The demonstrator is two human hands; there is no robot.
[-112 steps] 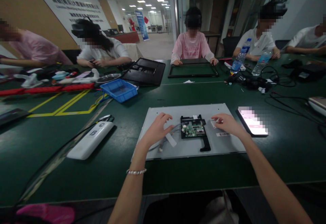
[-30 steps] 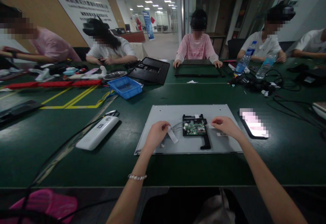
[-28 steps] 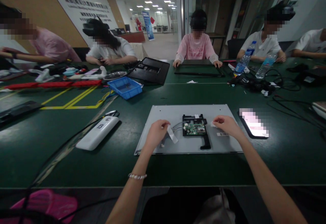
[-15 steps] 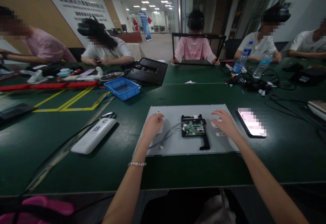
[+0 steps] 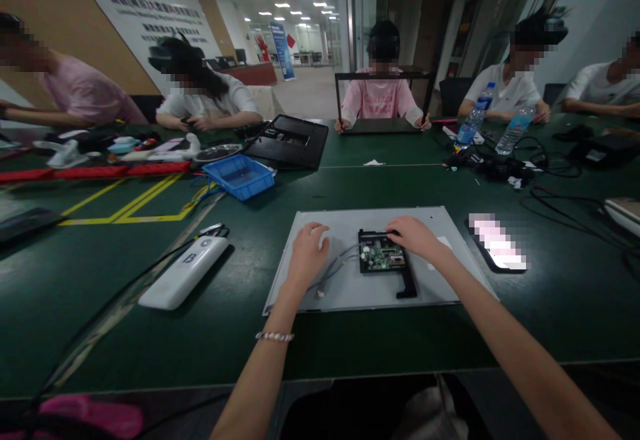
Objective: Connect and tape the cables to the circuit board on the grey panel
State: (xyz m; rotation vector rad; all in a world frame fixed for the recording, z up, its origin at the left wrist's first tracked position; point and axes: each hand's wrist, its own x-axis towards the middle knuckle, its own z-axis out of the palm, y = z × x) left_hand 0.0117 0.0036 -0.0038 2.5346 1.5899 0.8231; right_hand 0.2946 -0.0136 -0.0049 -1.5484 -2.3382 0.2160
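A green circuit board (image 5: 380,258) in a black plastic bracket (image 5: 409,283) is seen right of centre in the lower half of the frame, laid on a grey metal panel (image 5: 350,297) between the left hand (image 5: 307,253) and the right hand (image 5: 415,236). The bracket's upper right corner is covered by the right fingertips; whether it is gripped cannot be told. The left hand is held loosely open over the panel's left side, apart from the bracket, near the cables (image 5: 331,267).
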